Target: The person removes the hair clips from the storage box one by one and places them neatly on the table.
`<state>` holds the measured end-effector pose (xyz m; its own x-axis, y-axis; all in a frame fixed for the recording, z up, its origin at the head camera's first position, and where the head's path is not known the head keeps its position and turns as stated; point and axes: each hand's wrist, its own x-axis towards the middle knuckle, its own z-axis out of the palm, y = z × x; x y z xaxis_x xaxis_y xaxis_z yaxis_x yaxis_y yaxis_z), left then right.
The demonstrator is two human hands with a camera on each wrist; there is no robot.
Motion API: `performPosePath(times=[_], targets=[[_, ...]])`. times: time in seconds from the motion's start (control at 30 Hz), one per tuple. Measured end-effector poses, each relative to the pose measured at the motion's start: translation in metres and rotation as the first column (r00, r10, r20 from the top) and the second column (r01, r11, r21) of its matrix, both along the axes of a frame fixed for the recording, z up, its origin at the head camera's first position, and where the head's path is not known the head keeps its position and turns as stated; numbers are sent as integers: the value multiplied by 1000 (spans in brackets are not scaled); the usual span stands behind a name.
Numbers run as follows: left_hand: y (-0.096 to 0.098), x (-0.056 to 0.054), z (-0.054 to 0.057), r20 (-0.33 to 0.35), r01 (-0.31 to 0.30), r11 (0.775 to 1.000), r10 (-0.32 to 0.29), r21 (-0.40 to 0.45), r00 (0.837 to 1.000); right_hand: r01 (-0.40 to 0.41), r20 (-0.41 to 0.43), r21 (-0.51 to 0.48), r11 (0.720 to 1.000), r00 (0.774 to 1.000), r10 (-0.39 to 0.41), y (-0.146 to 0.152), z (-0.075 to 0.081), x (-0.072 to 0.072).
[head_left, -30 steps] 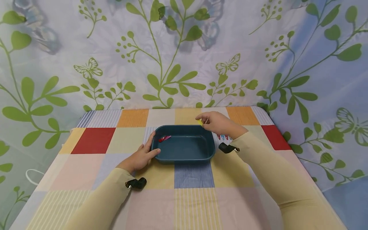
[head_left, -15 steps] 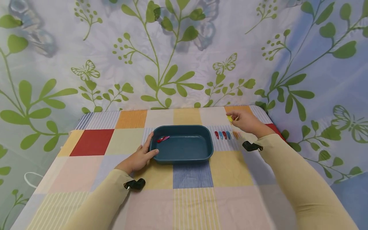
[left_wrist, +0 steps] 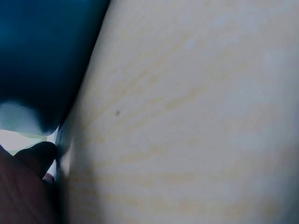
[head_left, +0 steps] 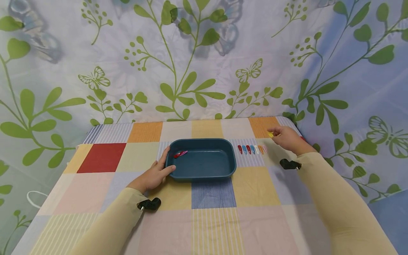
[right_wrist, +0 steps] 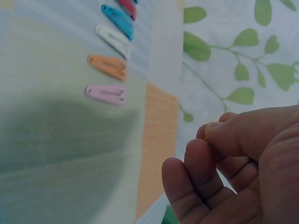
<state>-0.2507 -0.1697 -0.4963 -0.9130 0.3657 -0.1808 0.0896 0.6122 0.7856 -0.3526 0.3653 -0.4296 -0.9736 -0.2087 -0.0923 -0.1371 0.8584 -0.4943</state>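
My right hand [head_left: 287, 139] pinches a small yellow hair clip [head_left: 270, 134] between thumb and fingertips, above the table's far right part. In the right wrist view the fingers mostly hide that clip. To its left lies a row of snap hair clips: red, blue, white, an orange clip [right_wrist: 107, 66] and a pink clip [right_wrist: 105, 94] at the right end. A dark teal tray [head_left: 200, 177] stands mid-table. At its left side rests my left hand [head_left: 153, 176], fingers along the wall and thumb at the near left corner. Inside the tray, red and pink clips [head_left: 180, 154] lie at the left.
A patchwork cloth [head_left: 213, 230] covers the table. Behind it hangs a leaf-print curtain [head_left: 197, 63], close to the table's far edge. A white cord loop [head_left: 35, 199] shows off the left edge. Each wrist carries a black camera mount [head_left: 149, 204].
My right hand has travelled right with the yellow hair clip, from above the tray's far right corner to beyond the pink clip, uncovering the row. The left hand stays at the tray.
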Motion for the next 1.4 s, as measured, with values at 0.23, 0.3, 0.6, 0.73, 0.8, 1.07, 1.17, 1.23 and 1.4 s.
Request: performPosePath(times=[0.23,0.3,0.6,0.73,0.8,1.07,1.17,1.23,1.4], targets=[[0,0,0,-2,9,1000,-9,-3,1000,23,55,-4,1000,998,-23,13,-10,-3],[1,0,0,-2,9,1000,-9,-3,1000,41,74,-17,999,996,-40,15,-12,-4],[-1,0,-1,-3,10,1000,-10,9,1000,53,107,-40,998,993,-49,17,-25,-2],[-1,-1,-2,-8,13,1000,-12,4,1000,67,152,-66,996,987,-56,16,-35,-3],[0,0,-1,-4,8,1000,-8,1,1000,90,192,-86,992,979,-72,16,-39,-3],[0,1,-1,12,-3,1000,3,5,1000,97,206,-39,994,975,-87,12,-46,-3],[0,1,0,15,-6,1000,6,2,1000,95,191,-29,995,978,-87,10,-47,-3],[0,1,0,19,-7,1000,7,0,1000,93,184,-20,996,979,-87,8,-46,-2],[0,1,1,32,-13,1000,13,-2,999,95,193,2,995,977,-94,6,-44,0]])
